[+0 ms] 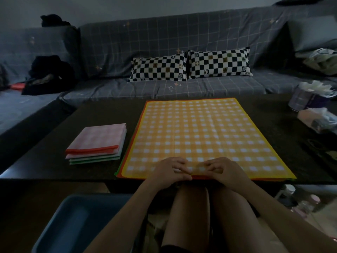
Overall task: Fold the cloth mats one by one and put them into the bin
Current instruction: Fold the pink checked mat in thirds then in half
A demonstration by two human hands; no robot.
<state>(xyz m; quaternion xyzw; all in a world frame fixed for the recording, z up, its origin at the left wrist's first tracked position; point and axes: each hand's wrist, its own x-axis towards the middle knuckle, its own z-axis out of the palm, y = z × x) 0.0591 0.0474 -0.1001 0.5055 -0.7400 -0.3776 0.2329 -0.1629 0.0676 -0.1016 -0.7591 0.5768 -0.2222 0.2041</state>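
A yellow-and-white checked cloth mat [202, 136] lies flat on top of a stack of unfolded mats, whose red and green edges show at the near left. My left hand [168, 169] and my right hand [221, 169] rest side by side on its near edge, fingers curled and pinching the fabric at the table's front. A pile of folded mats [99, 143], pink on top with red and green below, sits to the left on the table. A blue-grey bin [73, 223] stands on the floor at the lower left, partly hidden by my left forearm.
The dark table [45, 154] carries tissue packs [310, 99] at its right end. Behind it runs a grey checked sofa [164, 42] with two black-and-white cushions [189, 65] and dark clothes [51, 73] on the left. Bottles [302, 201] stand on the floor at right.
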